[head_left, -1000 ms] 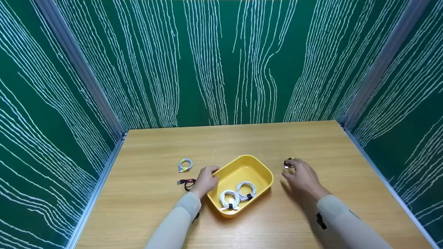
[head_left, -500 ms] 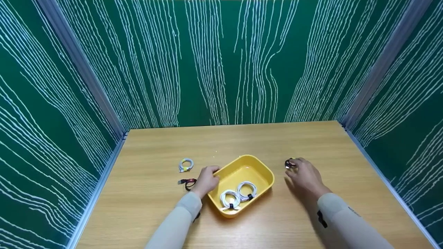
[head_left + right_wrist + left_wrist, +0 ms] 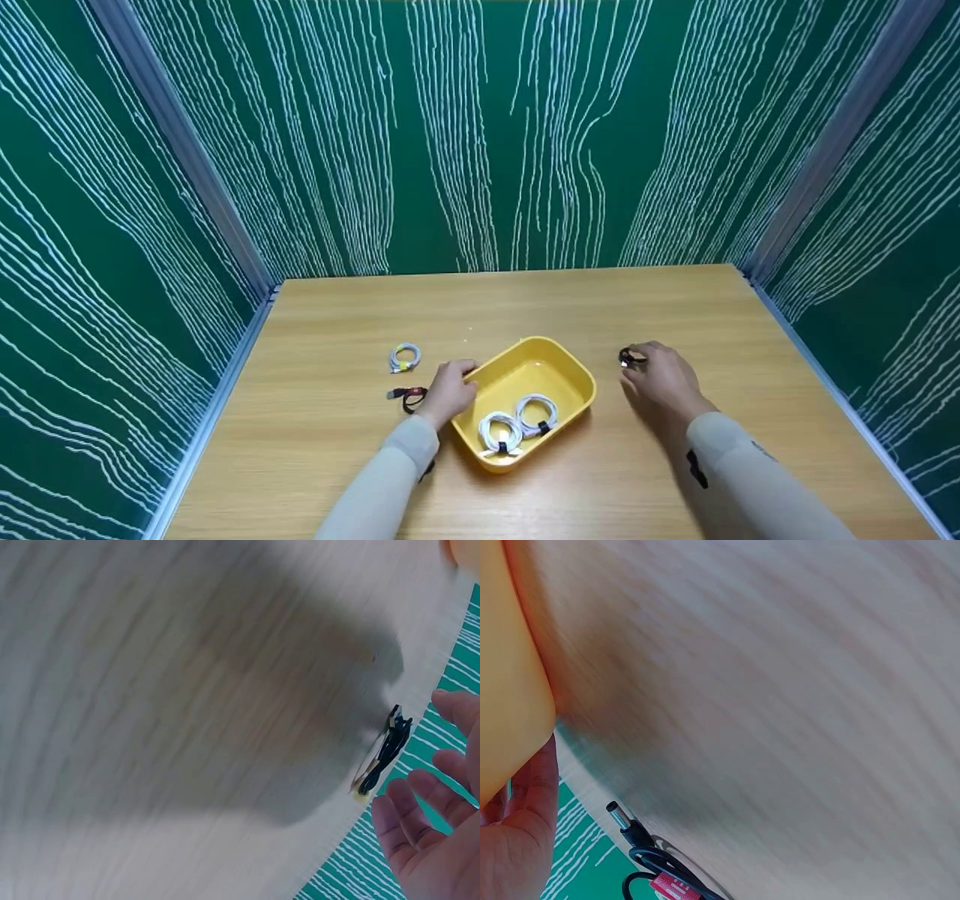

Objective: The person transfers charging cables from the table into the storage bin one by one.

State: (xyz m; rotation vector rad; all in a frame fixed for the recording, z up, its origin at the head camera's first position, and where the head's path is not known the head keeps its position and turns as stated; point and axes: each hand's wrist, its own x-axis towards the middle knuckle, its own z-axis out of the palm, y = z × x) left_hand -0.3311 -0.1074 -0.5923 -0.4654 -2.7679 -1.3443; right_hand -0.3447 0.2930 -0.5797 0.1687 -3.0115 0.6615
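Observation:
My left hand grips the left rim of a yellow plastic bin, and the left wrist view shows its fingers behind the bin's wall. Two white coiled cables, bound with black ties, lie inside toward the near side. Off to the right, my right hand hovers at a small black coiled cable, partly covering it in the head view. The right wrist view shows the fingers loosely bent and apart from that black cable, which has a yellow tie.
Left of the bin, a pale coiled cable with a yellow tie lies on the wooden table. A black cable with a red tag and a metal plug sits beside my left hand. Green walls with white lines enclose the table.
My right hand has shifted slightly over the black cable, so the yellow tie seen earlier is hidden in the head view. The left hand and bin stay put.

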